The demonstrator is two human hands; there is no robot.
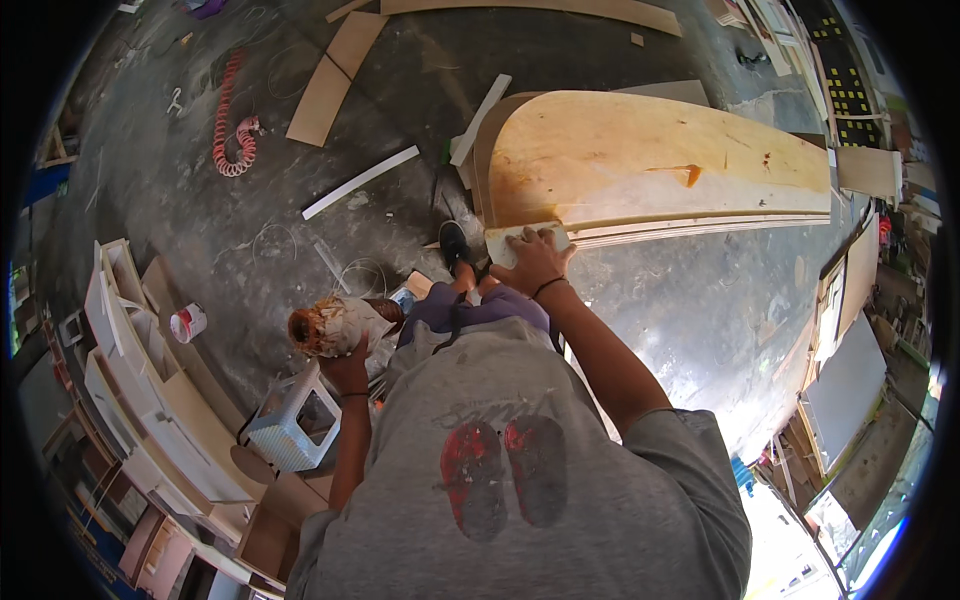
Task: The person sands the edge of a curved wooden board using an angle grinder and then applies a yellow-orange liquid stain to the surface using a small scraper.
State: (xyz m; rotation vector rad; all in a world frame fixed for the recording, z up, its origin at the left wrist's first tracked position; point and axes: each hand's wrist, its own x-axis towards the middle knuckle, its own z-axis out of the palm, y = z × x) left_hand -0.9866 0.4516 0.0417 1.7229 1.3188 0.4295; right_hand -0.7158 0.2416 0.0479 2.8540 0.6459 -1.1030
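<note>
On the left, my left hand (348, 370) grips a glue-crusted container (362, 322) from beneath. It is whitish and lies tilted, its ragged orange-brown mouth facing left; what is inside cannot be made out. My right hand (538, 262) is stretched forward, fingers spread and bent over a pale rectangular flat piece (503, 247). That piece meets the near left corner of a large curved wooden panel (660, 150). The panel's pale face carries orange-yellow smears, and layered edges show along its near side.
A light blue stool (295, 425) and a white paint bucket (188, 322) stand at left, beside stacked white boards (165, 400). Farther off lie a red coiled hose (228, 125), a white strip (360, 182) and a brown board (335, 80). My shoe (455, 245) is near the panel.
</note>
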